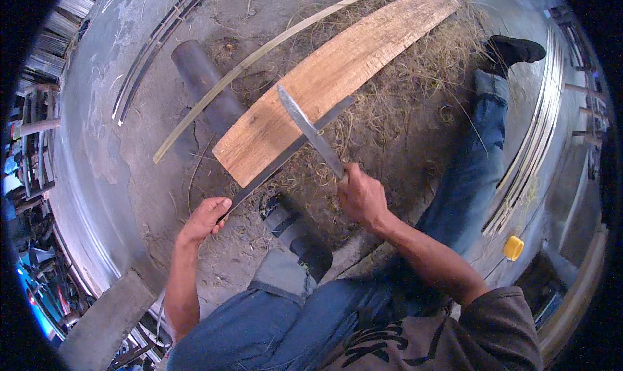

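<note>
My left hand (pixel 206 219) is closed round the near end of a long, narrow dark strip (pixel 267 170) that looks like split bamboo. The strip slants away to the right along the near edge of a wooden board (pixel 324 72). In my right hand (pixel 362 196) is the handle of a knife (pixel 305 124), its fingers wrapped tight. The knife's long metal blade points up and left, crossing over the strip, with its tip above the board. Whether the cutting edge touches the strip, I cannot tell.
Curly shavings (pixel 405 92) cover the ground beside the board. Past it lie a pale strip (pixel 256 54) and a dark cylinder (pixel 198 69). More dark strips (pixel 154 43) lie at far left. A strip bundle (pixel 535 144) and yellow cup-like piece (pixel 513 248) lie right of my outstretched leg.
</note>
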`<act>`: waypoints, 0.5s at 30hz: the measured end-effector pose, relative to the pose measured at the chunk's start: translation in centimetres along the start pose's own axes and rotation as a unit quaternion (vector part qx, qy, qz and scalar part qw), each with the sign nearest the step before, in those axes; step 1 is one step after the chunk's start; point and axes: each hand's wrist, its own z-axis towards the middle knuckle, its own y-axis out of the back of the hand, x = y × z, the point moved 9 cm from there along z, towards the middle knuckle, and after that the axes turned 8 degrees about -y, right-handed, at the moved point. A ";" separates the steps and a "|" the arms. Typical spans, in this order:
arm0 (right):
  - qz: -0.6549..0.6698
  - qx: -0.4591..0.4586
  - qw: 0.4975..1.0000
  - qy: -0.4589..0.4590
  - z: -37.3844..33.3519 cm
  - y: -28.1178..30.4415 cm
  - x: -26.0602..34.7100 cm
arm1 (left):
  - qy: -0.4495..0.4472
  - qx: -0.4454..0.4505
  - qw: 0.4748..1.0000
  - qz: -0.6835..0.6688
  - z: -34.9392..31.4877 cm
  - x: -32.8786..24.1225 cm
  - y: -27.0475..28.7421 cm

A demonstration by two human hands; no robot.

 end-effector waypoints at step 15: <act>-0.090 -0.099 0.989 0.054 1.3 5.9 -2.2 | 0.007 -0.007 1.000 -0.019 0.2 -0.4 -0.5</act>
